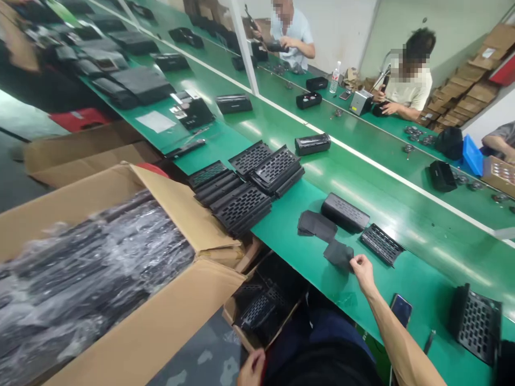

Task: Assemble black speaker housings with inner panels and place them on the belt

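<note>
My right hand (362, 271) pinches the corner of a thin black sheet (338, 255) above the green table. Beside that sheet lies a stack of similar black sheets (316, 225). Behind them rests a black speaker-like housing (345, 212) with a perforated face. A curved black perforated panel (381, 244) lies just beyond my right hand. My left hand (251, 369) is low at the bottom edge, close to my lap, with its fingers curled together. Whatever it may hold is hidden. Below the table edge, a small carton (240, 328) contains more perforated panels.
Stacks of perforated panels (241, 209) stand on the table to the left. A large open carton (161, 316) holds plastic-wrapped black parts. At right are a phone (401, 310) and another panel (478, 324). Co-workers sit across the green conveyor (362, 166).
</note>
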Demonstrator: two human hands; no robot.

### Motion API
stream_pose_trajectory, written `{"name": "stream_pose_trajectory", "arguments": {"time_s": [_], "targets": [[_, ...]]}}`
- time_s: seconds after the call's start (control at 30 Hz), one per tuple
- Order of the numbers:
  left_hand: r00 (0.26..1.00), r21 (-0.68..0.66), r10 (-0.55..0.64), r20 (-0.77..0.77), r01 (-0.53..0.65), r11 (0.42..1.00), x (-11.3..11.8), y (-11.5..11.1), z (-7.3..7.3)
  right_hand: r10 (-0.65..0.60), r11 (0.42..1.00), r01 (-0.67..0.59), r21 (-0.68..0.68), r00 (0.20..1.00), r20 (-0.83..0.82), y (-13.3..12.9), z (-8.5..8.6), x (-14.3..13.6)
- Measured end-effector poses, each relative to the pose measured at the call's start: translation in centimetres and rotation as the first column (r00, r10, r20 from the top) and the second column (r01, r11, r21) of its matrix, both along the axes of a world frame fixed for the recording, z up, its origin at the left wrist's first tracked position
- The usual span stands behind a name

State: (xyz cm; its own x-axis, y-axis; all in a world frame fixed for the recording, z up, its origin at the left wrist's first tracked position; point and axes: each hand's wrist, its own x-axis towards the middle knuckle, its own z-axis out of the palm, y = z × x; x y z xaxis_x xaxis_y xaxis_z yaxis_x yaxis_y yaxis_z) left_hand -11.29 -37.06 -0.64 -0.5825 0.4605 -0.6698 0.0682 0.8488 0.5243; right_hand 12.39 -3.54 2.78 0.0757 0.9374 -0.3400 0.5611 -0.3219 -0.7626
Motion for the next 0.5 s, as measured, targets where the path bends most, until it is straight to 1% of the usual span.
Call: {"name": "stream_pose_trajectory", "arguments": {"time_s": [0.03, 0.07, 0.1, 0.17, 0.23, 0.3, 0.33, 0.4, 0.43, 0.5], "targets": [[0.998, 0.065, 0.010, 0.057, -0.013, 0.998, -0.3, 1.9, -0.5, -0.014, 1.000, 0.014, -0.003, 0.999, -0.045, -0.6, 0.3, 0.7], [0.993, 0.145, 0.019, 0.120, -0.036, 0.989, -0.4, 4.1, -0.5, -0.017, 1.000, 0.017, -0.004, 0.996, -0.093, -1.0, 0.7, 1.3], [0.983, 0.232, 0.020, 0.182, -0.063, 0.971, -0.5, 6.5, -0.2, -0.010, 1.000, 0.010, -0.004, 0.990, -0.143, -1.4, 1.2, 1.7], [0.956, 0.376, -0.020, 0.293, -0.096, 0.922, 0.3, 12.1, 1.1, 0.023, 1.000, -0.025, -0.007, 0.972, -0.235, -2.1, 2.5, 2.3], [0.899, 0.476, -0.136, 0.417, -0.089, 0.875, 2.3, 17.7, 2.5, 0.072, 0.996, -0.083, -0.020, 0.946, -0.316, -2.5, 4.0, 2.8], [0.852, 0.511, -0.222, 0.473, -0.060, 0.858, 5.2, 22.6, 3.3, 0.134, 0.986, -0.163, -0.043, 0.913, -0.386, -2.8, 5.5, 3.4], [0.806, 0.524, -0.290, 0.517, -0.030, 0.851, 6.8, 24.6, 3.4, 0.163, 0.978, -0.202, -0.052, 0.894, -0.416, -2.8, 6.1, 3.8], [0.720, 0.539, -0.409, 0.561, 0.058, 0.840, 9.5, 27.5, 3.4, 0.191, 0.966, -0.248, -0.072, 0.874, -0.448, -2.8, 6.9, 5.0], [0.693, 0.546, -0.454, 0.560, 0.104, 0.831, 10.6, 28.5, 3.3, 0.177, 0.967, -0.239, -0.086, 0.879, -0.443, -2.6, 7.1, 5.7], [0.688, 0.560, -0.518, 0.508, 0.194, 0.806, 12.1, 30.2, 3.4, 0.107, 0.978, -0.169, -0.122, 0.908, -0.405, -2.1, 6.8, 7.4]]}}
